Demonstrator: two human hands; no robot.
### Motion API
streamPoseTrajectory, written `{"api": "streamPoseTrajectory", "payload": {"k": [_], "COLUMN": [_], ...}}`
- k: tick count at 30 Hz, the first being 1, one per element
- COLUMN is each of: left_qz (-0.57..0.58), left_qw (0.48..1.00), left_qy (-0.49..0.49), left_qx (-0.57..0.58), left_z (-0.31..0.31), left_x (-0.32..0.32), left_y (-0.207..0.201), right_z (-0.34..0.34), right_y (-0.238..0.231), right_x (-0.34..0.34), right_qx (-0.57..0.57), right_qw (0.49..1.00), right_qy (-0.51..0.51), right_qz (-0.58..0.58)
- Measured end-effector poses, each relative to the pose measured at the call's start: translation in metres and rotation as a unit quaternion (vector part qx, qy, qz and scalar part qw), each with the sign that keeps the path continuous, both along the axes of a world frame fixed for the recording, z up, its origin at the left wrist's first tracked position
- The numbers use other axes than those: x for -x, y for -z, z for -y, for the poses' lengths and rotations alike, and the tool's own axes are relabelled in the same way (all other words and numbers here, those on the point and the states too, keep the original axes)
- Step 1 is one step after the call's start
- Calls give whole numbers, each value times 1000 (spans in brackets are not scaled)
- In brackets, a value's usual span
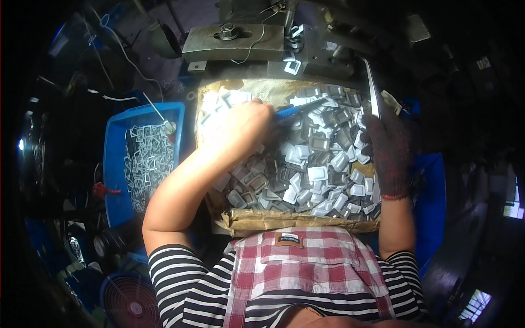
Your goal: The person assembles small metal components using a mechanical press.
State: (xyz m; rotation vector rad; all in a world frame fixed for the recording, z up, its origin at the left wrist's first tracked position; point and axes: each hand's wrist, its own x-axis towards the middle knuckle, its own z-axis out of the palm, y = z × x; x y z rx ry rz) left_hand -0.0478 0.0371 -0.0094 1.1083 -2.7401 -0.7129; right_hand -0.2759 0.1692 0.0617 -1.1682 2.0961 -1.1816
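My bare left hand [249, 123] is closed over the left part of a shallow cardboard tray [301, 221]. From it sticks out a slim blue-handled tool [287, 112] with a dark tip, pointing right above the heap. Small rectangular metal pieces [317, 174], silvery and grey with a raised middle, fill much of the tray. At the tray's right edge, my right hand [391, 145] wears a dark knit glove and is closed on long metal tweezers [372, 85], which point away from me toward the machine. The glove hides their lower end.
Beyond the tray stands a machine with a bolted steel block [232, 44]; several small frames [292, 66] lie at its die. A blue bin [109, 180] of thin metal frames stands left, a blue container [435, 202] right. A round fan [134, 303] sits lower left.
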Motion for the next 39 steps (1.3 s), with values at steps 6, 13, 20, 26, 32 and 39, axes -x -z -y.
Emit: {"api": "streamPoseTrajectory", "payload": {"k": [6, 13, 20, 26, 32, 39], "left_qz": [-52, -340, -426, -425, -183, 31], "left_qw": [984, 859, 762, 767, 952, 984], "left_qy": [-169, -230, -209, -197, -157, -7], "left_qx": [21, -307, -440, -439, -186, 174], "left_z": [18, 43, 27, 27, 46, 89], "left_x": [-4, -14, -13, -8, 4, 58], "left_y": [6, 36, 16, 19, -3, -59], "right_z": [-35, -40, -39, -37, -36, -15], "right_y": [16, 20, 15, 23, 10, -6], "right_x": [-21, -57, -65, -64, -35, -5], "right_qx": [-42, -95, -102, -82, -116, 27], "right_qw": [996, 967, 965, 968, 989, 1000], "right_qy": [-11, -126, -132, -136, -43, 9], "right_qz": [80, 200, 203, 192, 77, 3]}}
